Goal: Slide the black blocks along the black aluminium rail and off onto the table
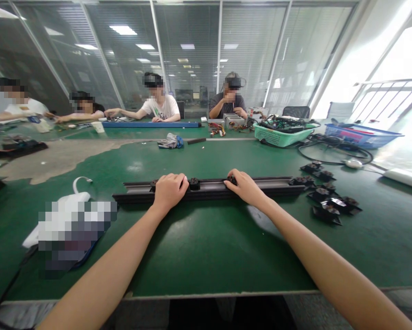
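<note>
A long black metal rail (209,189) lies crosswise on the green table (199,247) in front of me. Small black fittings (194,184) sit on it. My left hand (169,189) is curled over the rail left of centre, fingers closed on it. To the right of centre, my right hand (244,185) rests on the rail with its fingertips pinching a small black fitting (232,179). Several loose black fittings (326,197) lie on the table beyond the rail's right end.
A blurred white and dark object (71,229) with a cable lies at my left. A green basket (281,133) and a blue basket (362,135) of cables stand at the back right. Other people sit along the far side with a blue rail (151,124).
</note>
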Demonstrator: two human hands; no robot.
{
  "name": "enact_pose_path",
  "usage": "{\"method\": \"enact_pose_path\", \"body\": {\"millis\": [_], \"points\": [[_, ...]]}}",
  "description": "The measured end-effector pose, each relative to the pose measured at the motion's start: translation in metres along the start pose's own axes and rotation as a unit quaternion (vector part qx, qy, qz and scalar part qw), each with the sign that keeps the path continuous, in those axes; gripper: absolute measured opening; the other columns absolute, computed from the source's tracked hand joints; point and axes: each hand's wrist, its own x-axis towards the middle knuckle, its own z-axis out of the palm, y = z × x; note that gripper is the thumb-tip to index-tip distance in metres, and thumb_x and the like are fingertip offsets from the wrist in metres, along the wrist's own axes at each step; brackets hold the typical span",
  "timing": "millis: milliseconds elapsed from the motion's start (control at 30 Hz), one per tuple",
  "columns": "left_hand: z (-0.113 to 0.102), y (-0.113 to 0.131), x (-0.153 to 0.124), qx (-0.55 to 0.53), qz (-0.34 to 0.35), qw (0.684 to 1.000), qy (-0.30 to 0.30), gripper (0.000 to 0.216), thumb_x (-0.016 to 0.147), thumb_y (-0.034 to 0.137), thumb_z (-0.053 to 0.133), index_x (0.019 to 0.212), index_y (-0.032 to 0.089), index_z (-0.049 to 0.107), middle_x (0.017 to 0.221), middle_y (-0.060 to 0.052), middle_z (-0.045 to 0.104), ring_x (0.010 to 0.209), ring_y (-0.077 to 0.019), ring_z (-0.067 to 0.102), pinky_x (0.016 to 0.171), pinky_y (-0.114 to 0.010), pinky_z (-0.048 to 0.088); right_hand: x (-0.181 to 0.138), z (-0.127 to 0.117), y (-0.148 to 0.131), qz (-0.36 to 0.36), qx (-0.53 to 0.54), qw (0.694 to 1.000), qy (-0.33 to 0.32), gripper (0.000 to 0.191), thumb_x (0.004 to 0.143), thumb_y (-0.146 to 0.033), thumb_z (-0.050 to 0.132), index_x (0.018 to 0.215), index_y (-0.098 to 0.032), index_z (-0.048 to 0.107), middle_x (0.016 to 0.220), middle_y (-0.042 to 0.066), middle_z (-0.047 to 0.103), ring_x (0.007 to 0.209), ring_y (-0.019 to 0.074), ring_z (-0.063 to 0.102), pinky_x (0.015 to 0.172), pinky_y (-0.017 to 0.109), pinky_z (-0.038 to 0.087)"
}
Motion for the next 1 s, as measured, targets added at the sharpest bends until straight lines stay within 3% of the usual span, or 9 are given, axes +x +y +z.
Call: {"method": "enact_pose_path", "body": {"millis": [567, 1000], "points": [[-0.0005, 0.0008, 0.0010, -0.004, -0.006, 1.000, -0.011, 0.037, 0.100, 0.032, 0.036, 0.086, 0.019, 0.067, 0.084, -0.010, 0.072, 0.083, -0.0247, 0.065, 0.073, -0.036, 0.039, -0.0031, -0.0027, 0.0032, 0.007, 0.001, 1.000, 0.031, 0.012, 0.094, -0.032, 0.052, 0.098, -0.021, 0.054, 0.090, 0.007, 0.065, 0.090, 0.0238, 0.058, 0.082, 0.032, 0.041], [-0.0017, 0.0016, 0.0012, 0.010, -0.003, 1.000, -0.005, 0.039, 0.101, 0.033, 0.034, 0.085, 0.019, 0.067, 0.084, -0.009, 0.072, 0.081, -0.0242, 0.065, 0.072, -0.036, 0.039, -0.0032, -0.0073, 0.0064, 0.005, -0.017, 1.000, 0.017, 0.012, 0.095, -0.032, 0.052, 0.097, -0.020, 0.055, 0.092, 0.008, 0.066, 0.091, 0.0242, 0.058, 0.082, 0.032, 0.041]]}}
